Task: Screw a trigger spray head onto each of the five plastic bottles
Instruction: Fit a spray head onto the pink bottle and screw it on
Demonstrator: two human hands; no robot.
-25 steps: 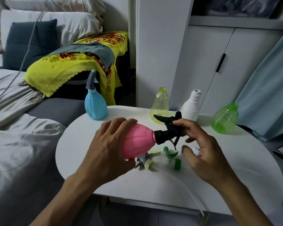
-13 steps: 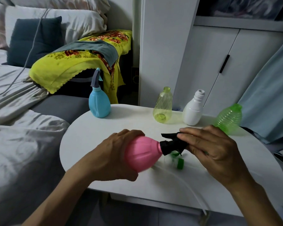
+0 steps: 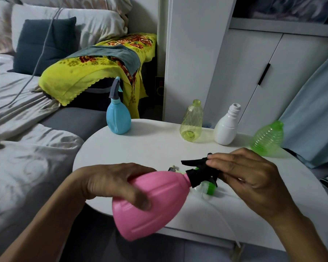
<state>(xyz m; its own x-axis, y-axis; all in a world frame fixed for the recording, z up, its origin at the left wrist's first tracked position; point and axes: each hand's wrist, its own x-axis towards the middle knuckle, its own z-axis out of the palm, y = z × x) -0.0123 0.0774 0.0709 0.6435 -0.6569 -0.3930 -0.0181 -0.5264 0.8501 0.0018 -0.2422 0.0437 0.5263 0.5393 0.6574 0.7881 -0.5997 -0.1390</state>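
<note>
I have the pink bottle [image 3: 155,203] low in the centre of the frame, tipped on its side with the neck pointing right and slightly up. My left hand [image 3: 112,182] wraps round its body from the left, thumb lying across the front of the bottle, fingers curled behind it. My right hand [image 3: 248,178] comes in from the lower right, and its fingers are curled onto the black trigger spray head [image 3: 201,172], which sits on the neck of the pink bottle; the trigger lever sticks out toward the upper left of the head. I cannot tell how far the collar is threaded on.

Just beneath the black head, on the white bench [image 3: 155,148], I see loose spray parts with a green collar [image 3: 209,189] and a thin clear dip tube [image 3: 223,222] running off toward the lower right edge of the bench.

Along the far side of the bench, in the middle band of the frame, stand four more bottles. The blue bottle [image 3: 118,118] at the left already carries a grey spray head. To its right stand the clear yellow bottle [image 3: 191,122], the white bottle [image 3: 226,127] and the ribbed green bottle [image 3: 267,138], all three with open necks.

A bed with grey sheets [image 3: 27,129] fills the left of the frame, and a yellow flowered cloth [image 3: 87,72] is draped behind the blue bottle. White cabinet doors [image 3: 272,72] take up the upper right.
</note>
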